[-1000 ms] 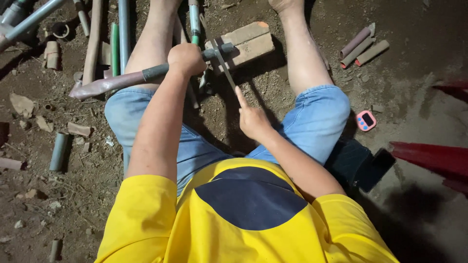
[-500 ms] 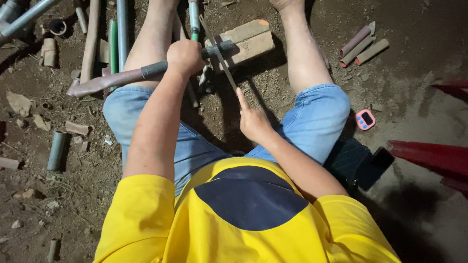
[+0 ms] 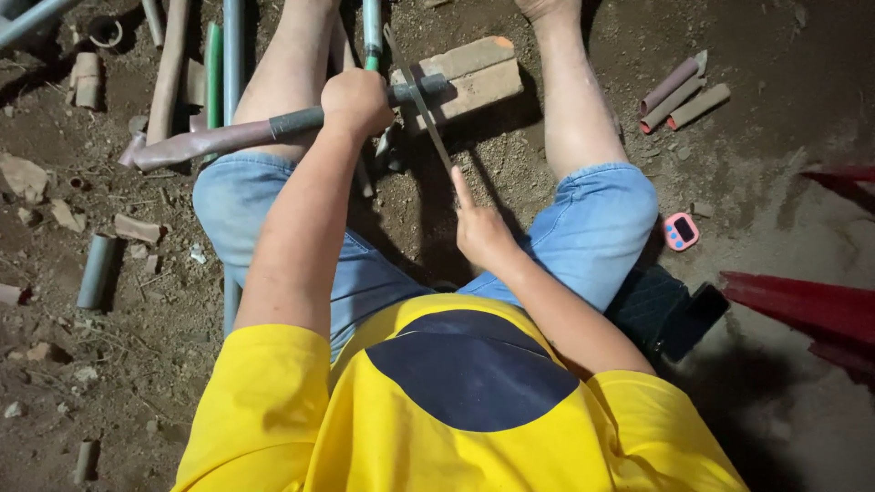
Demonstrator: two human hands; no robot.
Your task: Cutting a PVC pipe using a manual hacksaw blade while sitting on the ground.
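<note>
Pipe (image 3: pixel 292 121) is gripped by the closed left hand (image 3: pixel 357 100) across a brick (image 3: pixel 469 68), while a saw blade (image 3: pixel 427 118) is held by the right hand (image 3: pixel 483 232).

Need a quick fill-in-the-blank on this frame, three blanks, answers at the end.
1. The left hand grips a grey ____ that lies across the brick.
2. The right hand holds a thin saw blade set across the ____.
3. The small pink device lies on the dirt beside the person's ____ knee.

Answers: pipe; pipe; right
</note>
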